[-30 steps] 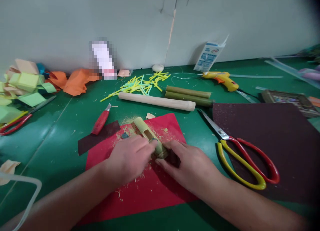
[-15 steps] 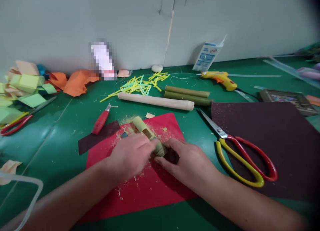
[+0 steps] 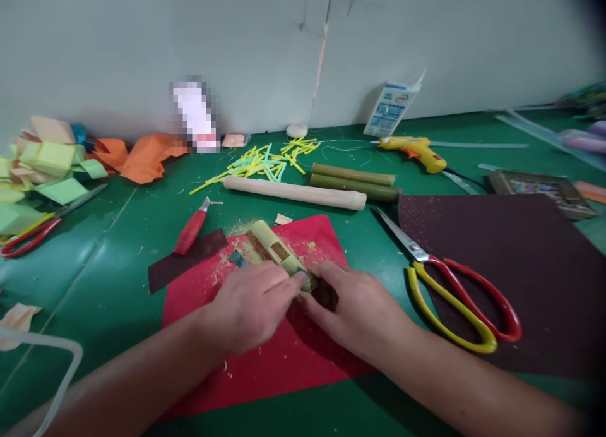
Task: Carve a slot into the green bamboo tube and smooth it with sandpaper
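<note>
A short bamboo tube (image 3: 266,236) with a rectangular opening cut in its side lies slantwise on a red sheet (image 3: 284,380) strewn with fine shavings. At its near end, my right hand (image 3: 362,304) grips the tube between thumb and fingers. My left hand (image 3: 255,301) is closed over the tube's near part. Under its fingertips shows the edge of a small blue-grey piece (image 3: 302,275), which looks like sandpaper. Another blue-grey scrap (image 3: 237,258) shows beyond the left knuckles; whether both belong to one strip is hidden.
Scissors (image 3: 421,254) lie right on a dark brown sheet (image 3: 521,266). A red-handled knife (image 3: 192,228) lies left. Beyond are a pale stick (image 3: 293,192), green bamboo tubes (image 3: 353,187), yellow straw pieces (image 3: 255,165) and a glue gun (image 3: 416,153). Folded papers (image 3: 52,159) sit far left.
My left hand has shifted slightly right and nearer along the tube, uncovering more of the rectangular opening. The right hand still holds the near end.
</note>
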